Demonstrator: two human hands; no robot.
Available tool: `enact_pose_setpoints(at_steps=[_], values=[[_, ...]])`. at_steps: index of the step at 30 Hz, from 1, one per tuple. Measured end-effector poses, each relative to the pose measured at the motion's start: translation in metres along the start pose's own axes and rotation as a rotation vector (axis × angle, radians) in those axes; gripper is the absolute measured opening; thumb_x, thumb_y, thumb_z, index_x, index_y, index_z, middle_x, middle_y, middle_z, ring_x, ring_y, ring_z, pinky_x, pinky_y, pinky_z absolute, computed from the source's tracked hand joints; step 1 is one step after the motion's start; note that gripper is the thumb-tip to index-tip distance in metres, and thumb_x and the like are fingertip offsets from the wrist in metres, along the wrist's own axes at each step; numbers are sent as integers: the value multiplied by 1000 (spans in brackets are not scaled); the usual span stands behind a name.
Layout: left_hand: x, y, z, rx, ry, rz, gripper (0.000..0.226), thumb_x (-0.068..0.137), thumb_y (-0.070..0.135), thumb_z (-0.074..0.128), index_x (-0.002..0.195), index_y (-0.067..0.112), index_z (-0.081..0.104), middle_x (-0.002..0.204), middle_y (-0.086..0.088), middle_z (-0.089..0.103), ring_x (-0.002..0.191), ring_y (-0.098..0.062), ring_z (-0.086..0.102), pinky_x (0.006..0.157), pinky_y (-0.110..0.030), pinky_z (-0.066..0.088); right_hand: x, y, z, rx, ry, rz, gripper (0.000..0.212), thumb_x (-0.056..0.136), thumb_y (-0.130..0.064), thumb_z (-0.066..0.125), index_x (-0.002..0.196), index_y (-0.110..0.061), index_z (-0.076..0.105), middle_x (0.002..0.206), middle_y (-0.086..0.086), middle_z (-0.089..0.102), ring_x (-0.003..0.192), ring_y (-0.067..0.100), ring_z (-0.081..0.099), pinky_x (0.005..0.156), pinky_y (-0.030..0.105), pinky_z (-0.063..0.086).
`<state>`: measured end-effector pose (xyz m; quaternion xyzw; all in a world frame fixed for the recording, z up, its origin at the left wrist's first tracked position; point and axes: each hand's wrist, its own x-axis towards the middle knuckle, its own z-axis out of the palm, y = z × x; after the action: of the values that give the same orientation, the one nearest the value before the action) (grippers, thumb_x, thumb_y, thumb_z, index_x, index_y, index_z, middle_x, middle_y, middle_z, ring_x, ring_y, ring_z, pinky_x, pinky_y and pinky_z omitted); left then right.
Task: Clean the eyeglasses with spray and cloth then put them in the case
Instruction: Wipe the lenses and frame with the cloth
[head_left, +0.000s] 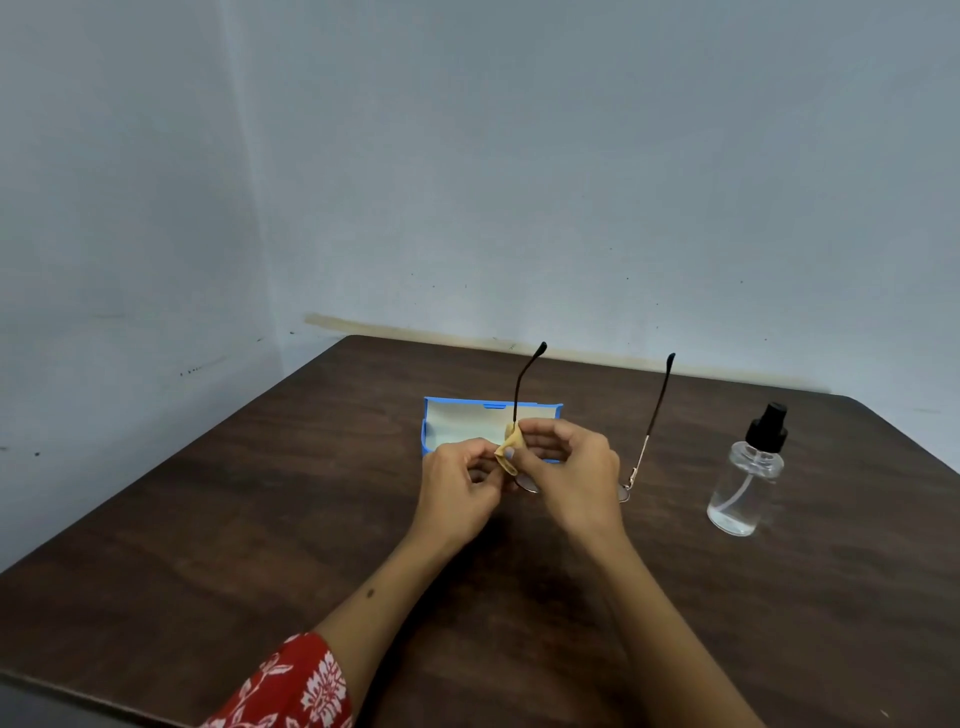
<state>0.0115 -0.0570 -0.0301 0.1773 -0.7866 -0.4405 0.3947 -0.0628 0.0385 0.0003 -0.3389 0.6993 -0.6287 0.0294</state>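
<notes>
Dark wood table (260, 519), pale wall; both hands' fingers (483, 452) pinch cloth (506, 449) and eyeglasses (644, 447), wiping lens; case (452, 421) open just behind fingers; next probably fold temples

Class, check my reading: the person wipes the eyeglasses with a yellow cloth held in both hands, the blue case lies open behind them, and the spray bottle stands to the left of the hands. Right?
One error: the head view shows the spray bottle standing to the right of the hands, not the left. The rest holds: both the left hand and right hand work the yellow cloth on the eyeglasses, blue case open behind.
</notes>
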Motion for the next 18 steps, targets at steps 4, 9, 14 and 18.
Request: enact_pose_setpoints(at_steps=[4, 9, 14, 18], values=[[0, 0, 3, -83, -1, -58, 12, 80, -5, 65, 82, 5, 70, 70, -6, 72, 67, -18, 72, 71, -35, 60, 8, -16, 2, 55, 43, -21, 20, 73, -2, 75, 87, -15, 72, 75, -5, 71, 70, 7, 66, 60, 10, 52], [-1, 1, 6, -89, 3, -67, 13, 79, -2, 69, 79, 12, 68, 65, -2, 71, 62, -14, 71, 69, -34, 60, 16, -27, 2, 105, 122, -75, 24, 72, -4, 75, 82, -25, 69, 73, -14, 70, 67, 0, 66, 63, 8, 50], [-1, 2, 1, -10, -5, 12, 16, 78, -7, 61, 77, 7, 70, 64, 8, 69, 62, -2, 68, 64, -22, 57, 5, -8, 8, -15, 53, 13, 23, 71, -4, 71, 92, -14, 72, 72, -9, 69, 64, 3, 62, 68, 25, 57], [-3, 3, 3, -78, -10, -52, 13, 79, -7, 64, 81, 5, 68, 65, 0, 69, 62, -10, 69, 66, -28, 60, 11, -20, 7, -20, 86, -30, 22, 70, -7, 72, 90, -17, 72, 72, -12, 69, 65, 0, 62, 67, 13, 52]])
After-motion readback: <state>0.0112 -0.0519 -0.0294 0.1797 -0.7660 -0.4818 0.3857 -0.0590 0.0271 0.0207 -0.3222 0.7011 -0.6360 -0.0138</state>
